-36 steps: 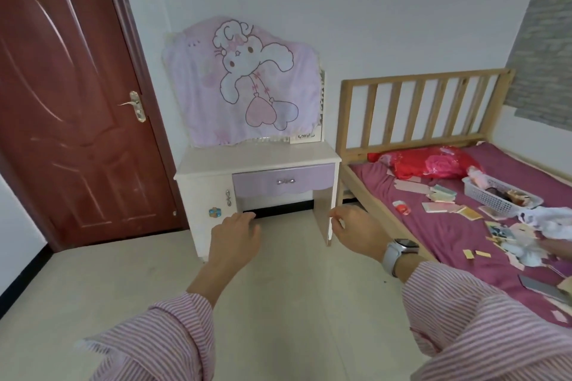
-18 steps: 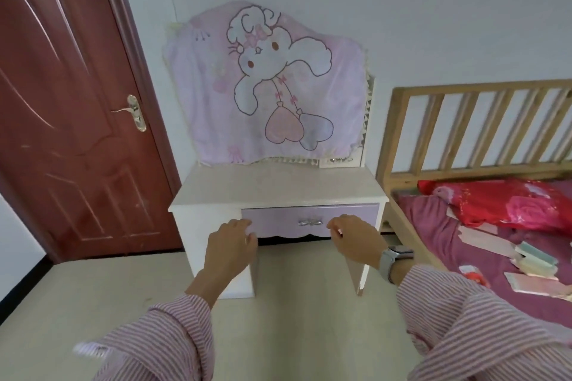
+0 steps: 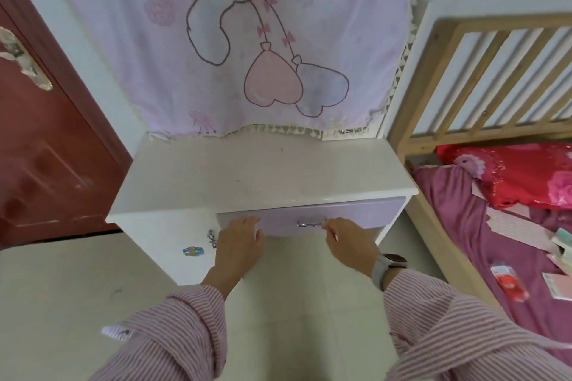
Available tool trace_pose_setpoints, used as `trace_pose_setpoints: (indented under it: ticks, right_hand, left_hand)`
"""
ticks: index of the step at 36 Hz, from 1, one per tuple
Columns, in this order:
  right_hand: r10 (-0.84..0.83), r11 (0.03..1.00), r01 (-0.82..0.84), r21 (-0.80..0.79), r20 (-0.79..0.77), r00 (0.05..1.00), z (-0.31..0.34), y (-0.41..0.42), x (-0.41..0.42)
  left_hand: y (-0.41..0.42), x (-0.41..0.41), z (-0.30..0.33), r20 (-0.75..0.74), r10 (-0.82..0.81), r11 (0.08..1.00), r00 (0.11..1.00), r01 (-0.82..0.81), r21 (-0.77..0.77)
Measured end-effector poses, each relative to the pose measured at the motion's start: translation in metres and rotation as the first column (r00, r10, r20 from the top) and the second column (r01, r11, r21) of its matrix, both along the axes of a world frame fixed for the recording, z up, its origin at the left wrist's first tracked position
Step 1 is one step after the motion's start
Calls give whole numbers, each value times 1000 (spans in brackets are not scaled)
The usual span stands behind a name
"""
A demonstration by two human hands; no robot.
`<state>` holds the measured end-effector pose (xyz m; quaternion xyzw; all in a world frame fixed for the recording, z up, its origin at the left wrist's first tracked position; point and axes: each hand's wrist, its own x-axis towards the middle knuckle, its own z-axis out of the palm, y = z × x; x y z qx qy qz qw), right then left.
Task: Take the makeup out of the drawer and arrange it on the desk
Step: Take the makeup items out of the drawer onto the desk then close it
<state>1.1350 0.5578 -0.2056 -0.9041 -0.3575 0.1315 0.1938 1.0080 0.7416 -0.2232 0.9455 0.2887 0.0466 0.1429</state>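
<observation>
A white desk [image 3: 247,176] stands against the wall, its top bare. Under the top is a lilac drawer [image 3: 365,213], pushed in, with a small metal handle [image 3: 309,223] at its middle. No makeup shows; the drawer's inside is hidden. My left hand [image 3: 238,247] lies with straight fingers against the drawer front's lower left corner. My right hand [image 3: 349,244] has curled fingers, and its fingertips pinch the right end of the handle.
A pink rabbit cloth [image 3: 247,40] hangs over the desk's back. A dark red door [image 3: 40,148] is at the left. A wooden bed [image 3: 433,226] with a red pillow [image 3: 510,176] and scattered cards stands close on the right. Pale floor lies below.
I have come close to the desk, which now fills the view. Both hands went forward from mid-air to the drawer front, the right one reaching the handle.
</observation>
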Motion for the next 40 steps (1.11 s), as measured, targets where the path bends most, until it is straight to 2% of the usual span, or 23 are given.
trace_pose_setpoints:
  ticks: [4,9,17,23,29,40]
  right_hand:
    - [-45,998,43,-36,-46,998,-50,12,34]
    - [-25,997,20,-71,-64,998,-109,32,73]
    - [172,977,-158,-144,94,981,-201,75,140]
    - [342,911,-266,-314,218,914,-261,84,151]
    - [363,910,-263,-320,309,879,-279,97,160]
    - [290,932,-194,-306,310,905,-277,80,140]
  left_hand:
    - [11,34,-49,-38,-33,999,999,32,-27]
    - [29,76,-99,-80,-8,999,997,11,35]
    - [62,135,-171,-77,30,992,997,-20,124]
    - [68,137,-203,-87,-20,979,996,37,202]
    - [68,138,-214,-43,-15,965,999,25,261]
    - [45,109,-211,-67,-5,985,998,17,170]
